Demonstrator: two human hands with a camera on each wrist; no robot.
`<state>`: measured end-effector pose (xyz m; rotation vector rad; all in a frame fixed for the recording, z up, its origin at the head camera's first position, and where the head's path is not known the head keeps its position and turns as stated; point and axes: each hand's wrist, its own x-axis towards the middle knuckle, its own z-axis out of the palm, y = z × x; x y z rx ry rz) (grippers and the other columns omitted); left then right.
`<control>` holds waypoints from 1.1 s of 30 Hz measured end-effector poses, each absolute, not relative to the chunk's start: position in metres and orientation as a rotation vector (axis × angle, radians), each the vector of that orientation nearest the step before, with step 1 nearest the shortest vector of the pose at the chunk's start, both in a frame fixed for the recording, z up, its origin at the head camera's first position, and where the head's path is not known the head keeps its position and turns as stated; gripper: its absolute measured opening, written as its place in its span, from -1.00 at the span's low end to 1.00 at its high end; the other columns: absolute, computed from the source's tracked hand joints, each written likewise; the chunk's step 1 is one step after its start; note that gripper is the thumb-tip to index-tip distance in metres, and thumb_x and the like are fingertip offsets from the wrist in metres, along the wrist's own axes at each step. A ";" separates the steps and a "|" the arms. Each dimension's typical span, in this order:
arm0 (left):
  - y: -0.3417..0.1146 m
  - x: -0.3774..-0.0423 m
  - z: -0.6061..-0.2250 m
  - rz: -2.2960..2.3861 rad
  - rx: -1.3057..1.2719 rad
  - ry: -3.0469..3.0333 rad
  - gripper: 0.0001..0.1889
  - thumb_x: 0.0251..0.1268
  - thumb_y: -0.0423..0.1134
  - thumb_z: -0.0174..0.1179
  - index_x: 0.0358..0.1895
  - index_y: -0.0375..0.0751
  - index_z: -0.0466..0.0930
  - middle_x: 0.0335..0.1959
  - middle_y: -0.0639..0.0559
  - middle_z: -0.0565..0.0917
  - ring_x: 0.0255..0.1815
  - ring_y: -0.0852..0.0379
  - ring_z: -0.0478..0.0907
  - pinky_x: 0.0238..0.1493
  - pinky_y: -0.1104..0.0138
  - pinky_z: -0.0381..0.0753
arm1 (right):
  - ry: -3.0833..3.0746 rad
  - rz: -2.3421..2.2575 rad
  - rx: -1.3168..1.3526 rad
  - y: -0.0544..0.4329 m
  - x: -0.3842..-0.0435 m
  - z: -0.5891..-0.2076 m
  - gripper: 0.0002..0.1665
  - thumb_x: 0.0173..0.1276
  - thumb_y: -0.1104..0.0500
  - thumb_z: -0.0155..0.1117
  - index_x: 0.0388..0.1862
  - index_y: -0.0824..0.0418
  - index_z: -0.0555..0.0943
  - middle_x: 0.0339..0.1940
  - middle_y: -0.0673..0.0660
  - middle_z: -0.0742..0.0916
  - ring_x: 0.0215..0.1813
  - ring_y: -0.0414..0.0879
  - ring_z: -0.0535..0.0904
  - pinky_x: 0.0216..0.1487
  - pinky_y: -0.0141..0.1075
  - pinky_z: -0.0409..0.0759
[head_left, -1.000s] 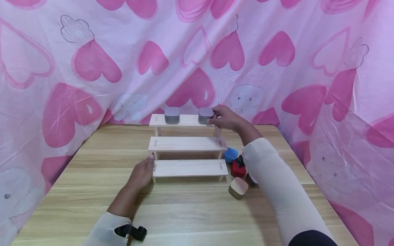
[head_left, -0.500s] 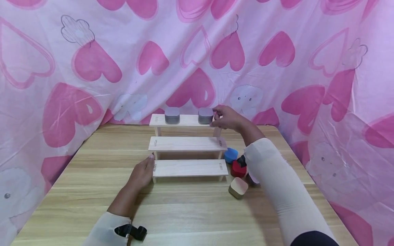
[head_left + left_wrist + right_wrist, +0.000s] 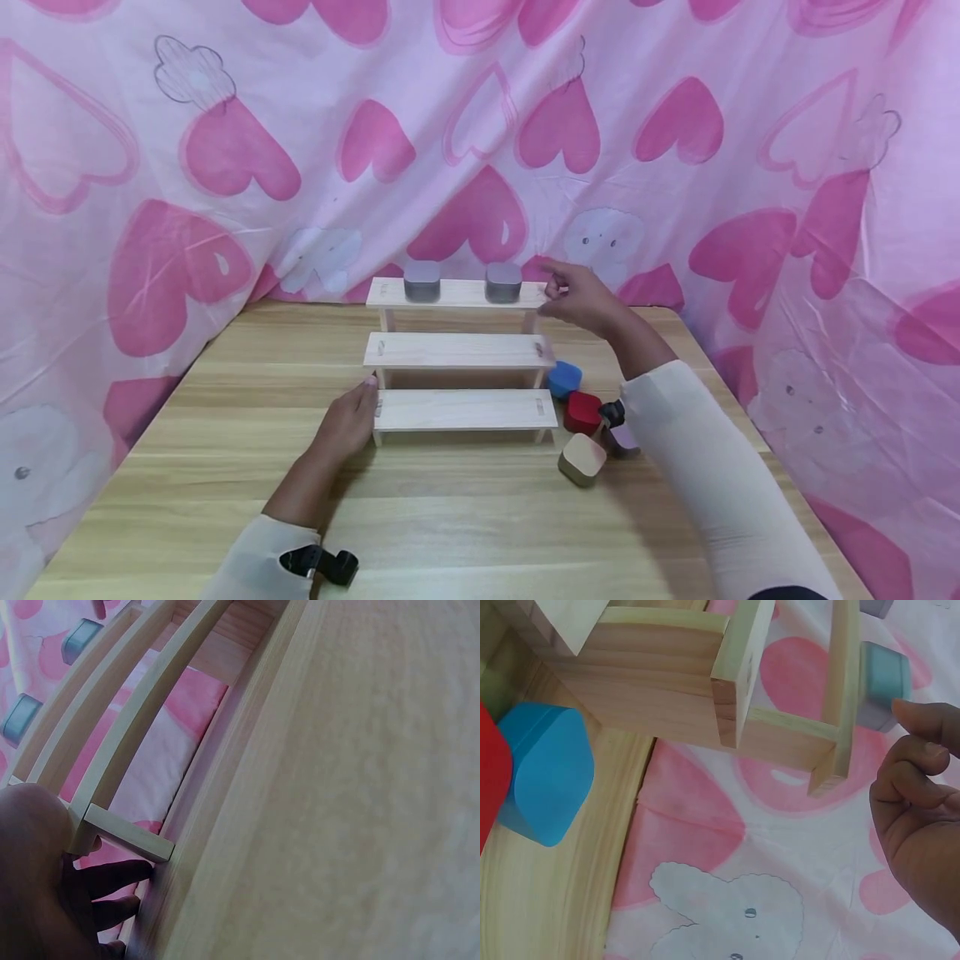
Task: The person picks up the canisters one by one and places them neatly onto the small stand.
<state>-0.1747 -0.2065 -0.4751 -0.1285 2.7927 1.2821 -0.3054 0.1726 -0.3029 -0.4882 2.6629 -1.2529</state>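
Observation:
A pale wooden three-step stand (image 3: 459, 350) stands on the table. Two grey rounded-square blocks, a left one (image 3: 422, 282) and a right one (image 3: 503, 282), sit apart on its top step. My left hand (image 3: 347, 423) holds the stand's left end by the lowest step; in the left wrist view, its fingers (image 3: 112, 879) reach down beside the short leg. Just right of the top step is my right hand (image 3: 581, 296), its fingers loosely bent around nothing. In the right wrist view, the index fingertip appears close to the grey-green side of a block (image 3: 885, 686).
Right of the stand lie a blue block (image 3: 564, 380), a red block (image 3: 582, 412), a purple block (image 3: 622, 440) and a block with a pale wood-coloured top (image 3: 582, 459). A pink heart-patterned cloth (image 3: 465, 108) hangs behind the table (image 3: 450, 525) and at both sides.
My right hand has let go of the right grey block and drawn back to the right. That block stays on the top step. The left hand keeps its place.

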 end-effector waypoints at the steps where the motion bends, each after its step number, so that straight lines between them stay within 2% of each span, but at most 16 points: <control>1: -0.206 -0.175 -0.475 1.276 -0.125 2.793 -0.01 0.72 0.42 -0.65 0.73 -0.37 0.13 0.68 -0.49 0.29 0.72 -0.54 0.16 0.72 -0.35 0.16 | 2.663 -1.266 -0.502 0.174 -0.304 -0.302 0.06 0.43 0.33 0.49 0.81 0.06 0.23 -0.25 0.10 0.48 -0.22 -0.04 0.41 -0.17 -0.37 0.63; 4: -0.205 -0.173 -0.472 1.259 -0.125 2.787 -0.07 0.76 0.36 -0.64 0.75 -0.35 0.09 0.70 -0.47 0.25 0.75 -0.50 0.12 0.76 -0.30 0.10 | 2.656 -1.293 -0.528 0.177 -0.296 -0.301 0.05 0.44 0.36 0.48 0.81 0.08 0.21 -0.28 0.08 0.46 -0.24 -0.05 0.39 -0.18 -0.38 0.62; 7: -0.207 -0.175 -0.475 1.267 -0.125 2.803 -0.09 0.78 0.34 -0.60 0.74 -0.34 0.13 0.68 -0.48 0.29 0.72 -0.52 0.17 0.73 -0.32 0.16 | 2.676 -1.269 -0.547 0.180 -0.285 -0.300 0.06 0.45 0.33 0.50 0.81 0.06 0.21 -0.28 0.09 0.47 -0.21 -0.03 0.42 -0.20 -0.40 0.62; 13: -0.212 -0.180 -0.483 1.284 -0.107 2.843 0.03 0.68 0.50 -0.60 0.71 -0.32 0.24 0.62 -0.49 0.39 0.67 -0.57 0.25 0.64 -0.40 0.26 | 2.683 -1.276 -0.531 0.190 -0.264 -0.305 0.06 0.44 0.29 0.53 0.81 0.05 0.23 -0.23 0.14 0.48 -0.19 0.02 0.45 -0.24 -0.43 0.65; 18: -0.208 -0.178 -0.478 1.303 -0.118 2.793 -0.02 0.72 0.43 -0.60 0.73 -0.33 0.17 0.67 -0.48 0.32 0.72 -0.54 0.18 0.69 -0.39 0.17 | 2.671 -1.320 -0.507 0.207 -0.256 -0.318 0.02 0.46 0.28 0.51 0.80 0.12 0.23 -0.19 0.13 0.50 -0.21 -0.03 0.47 -0.15 -0.45 0.69; 26: -0.203 -0.173 -0.469 1.237 -0.143 2.769 -0.11 0.79 0.32 -0.64 0.76 -0.34 0.07 0.72 -0.44 0.24 0.77 -0.46 0.11 0.77 -0.28 0.08 | 2.691 -1.413 -0.480 0.235 -0.245 -0.337 -0.10 0.48 0.25 0.48 0.72 0.18 0.34 -0.29 0.09 0.44 -0.36 -0.11 0.35 -0.32 -0.34 0.56; 33: -0.202 -0.172 -0.469 1.244 -0.135 2.750 -0.07 0.75 0.35 -0.70 0.78 -0.33 0.00 0.72 -0.45 0.22 0.76 -0.49 0.09 0.77 -0.31 0.06 | 2.638 -1.509 -0.514 0.257 -0.233 -0.358 -0.25 0.54 0.29 0.40 0.63 0.36 0.39 -0.39 0.00 0.38 -0.47 -0.22 0.28 -0.42 -0.34 0.46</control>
